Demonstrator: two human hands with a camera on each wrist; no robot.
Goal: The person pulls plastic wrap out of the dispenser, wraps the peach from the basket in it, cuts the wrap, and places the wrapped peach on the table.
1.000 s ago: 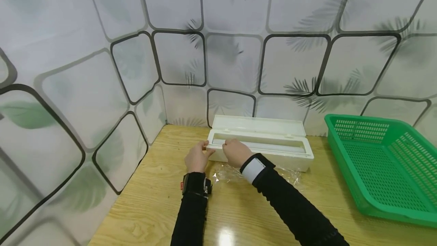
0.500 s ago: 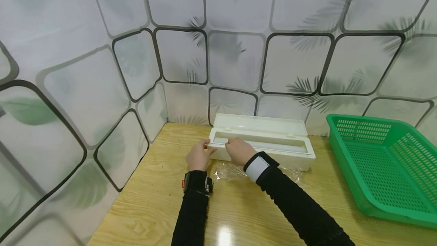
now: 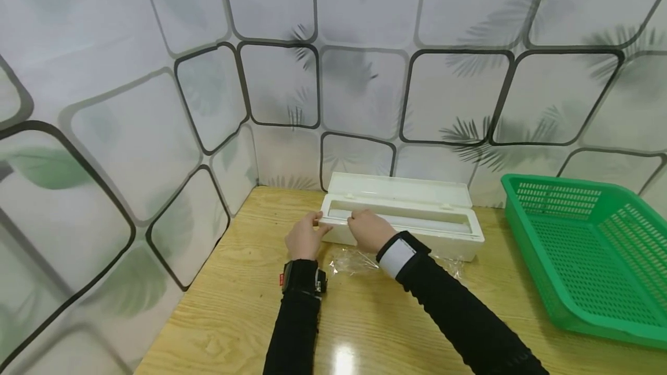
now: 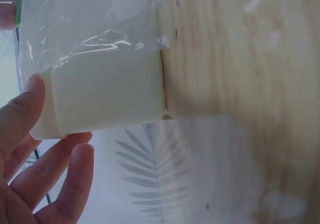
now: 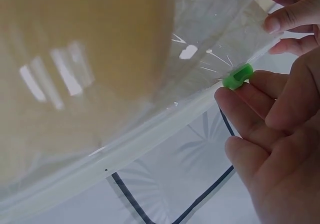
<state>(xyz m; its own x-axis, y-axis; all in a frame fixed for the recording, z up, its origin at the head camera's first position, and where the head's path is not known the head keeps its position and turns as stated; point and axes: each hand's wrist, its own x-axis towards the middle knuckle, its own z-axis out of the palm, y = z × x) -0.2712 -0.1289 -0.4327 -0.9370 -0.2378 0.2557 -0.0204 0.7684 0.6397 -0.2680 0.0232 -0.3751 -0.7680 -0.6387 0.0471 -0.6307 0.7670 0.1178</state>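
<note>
A white cling film dispenser box lies lengthwise on the table, its lid tipped back and a pale roll inside. My left hand grips its left end, thumb in front and fingers curled behind in the left wrist view. Near that end, my right hand is at the front rim, fingers bent. The right wrist view has it pinching a small green slide cutter on the rim. Clear film hangs over the box's front and crumples onto the table.
A green plastic basket with perforated sides stands to the right of the box. Behind the wooden table is a patterned wall covering, and it continues along the left side.
My right hand has shifted slightly rightward along the front rim. The left hand keeps its hold on the box end, and the head view has drifted a little.
</note>
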